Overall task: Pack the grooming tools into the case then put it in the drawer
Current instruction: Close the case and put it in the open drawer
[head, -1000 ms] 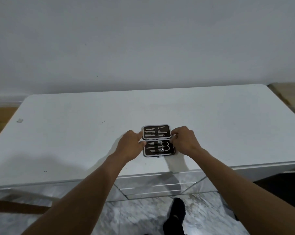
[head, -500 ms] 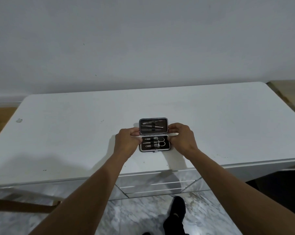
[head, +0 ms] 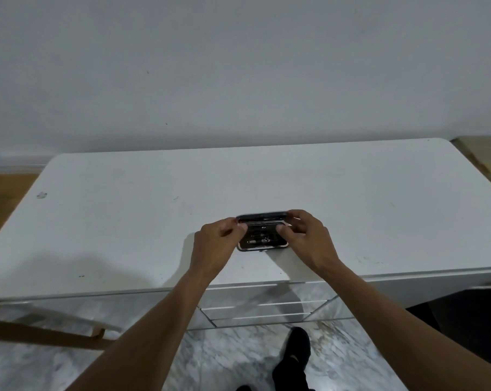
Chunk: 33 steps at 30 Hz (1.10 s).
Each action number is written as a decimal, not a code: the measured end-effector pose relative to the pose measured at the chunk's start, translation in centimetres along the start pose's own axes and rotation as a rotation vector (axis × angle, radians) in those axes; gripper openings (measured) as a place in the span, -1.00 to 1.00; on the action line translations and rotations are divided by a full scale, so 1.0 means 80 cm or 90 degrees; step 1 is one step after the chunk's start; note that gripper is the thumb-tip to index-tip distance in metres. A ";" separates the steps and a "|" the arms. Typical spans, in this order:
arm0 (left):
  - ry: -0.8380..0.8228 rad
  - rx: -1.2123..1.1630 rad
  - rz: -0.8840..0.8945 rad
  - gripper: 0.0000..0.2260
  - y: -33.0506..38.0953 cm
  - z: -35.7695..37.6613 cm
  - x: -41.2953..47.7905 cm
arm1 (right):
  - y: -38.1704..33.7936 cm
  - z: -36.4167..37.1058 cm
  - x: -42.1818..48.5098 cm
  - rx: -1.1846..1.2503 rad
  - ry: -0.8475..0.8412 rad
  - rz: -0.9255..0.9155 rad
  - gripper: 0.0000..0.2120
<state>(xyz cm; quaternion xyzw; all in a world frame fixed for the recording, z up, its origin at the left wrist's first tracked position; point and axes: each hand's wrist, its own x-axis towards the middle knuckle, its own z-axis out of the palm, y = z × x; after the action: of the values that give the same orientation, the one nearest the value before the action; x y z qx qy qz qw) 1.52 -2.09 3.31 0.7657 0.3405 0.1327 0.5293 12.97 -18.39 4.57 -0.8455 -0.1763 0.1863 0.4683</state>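
Observation:
A small black grooming case [head: 262, 241] with a metal rim lies near the front edge of the white table [head: 126, 221]. Its lid [head: 262, 217] is tilted forward, half folded over the base. Metal grooming tools [head: 257, 240] sit strapped in the base, partly shaded by the lid. My left hand [head: 214, 246] pinches the lid's left end. My right hand [head: 306, 239] pinches the lid's right end, thumb on the inner side.
Below the table's front edge are mirrored drawer fronts [head: 255, 306]. A marble floor [head: 210, 359] and a black shoe [head: 295, 351] show underneath. A wooden bar [head: 41, 334] sits low at the left. A grey wall stands behind the table.
The lid, lying flat open one second ago, has swung up and forward over the base. Both hands stayed at the case's sides, moving up to the lid's ends.

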 end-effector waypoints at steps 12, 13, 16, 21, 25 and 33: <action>-0.055 0.069 0.085 -0.60 -0.016 0.006 -0.014 | 0.010 0.002 -0.013 -0.139 -0.018 -0.064 -0.67; -0.063 0.079 0.088 -0.57 -0.015 0.007 -0.012 | 0.009 0.002 -0.014 -0.152 -0.018 -0.069 -0.67; -0.068 0.116 0.106 -0.57 -0.018 0.009 -0.009 | 0.009 0.004 -0.015 -0.186 -0.013 -0.077 -0.68; -0.049 0.110 0.110 -0.62 -0.019 0.015 -0.009 | 0.001 0.009 -0.011 -0.238 -0.022 -0.067 -0.74; -0.044 0.128 0.128 -0.65 -0.021 0.018 -0.009 | -0.002 0.011 -0.017 -0.238 -0.013 -0.065 -0.76; -0.027 0.188 0.159 -0.67 -0.023 0.022 -0.014 | 0.000 0.019 -0.028 -0.195 0.023 -0.050 -0.73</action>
<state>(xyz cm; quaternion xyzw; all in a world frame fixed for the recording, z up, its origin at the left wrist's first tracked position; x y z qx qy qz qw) 0.98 -3.69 1.11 0.8739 0.2471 0.1300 0.3980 10.27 -18.36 4.19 -0.9028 -0.2271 0.1234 0.3437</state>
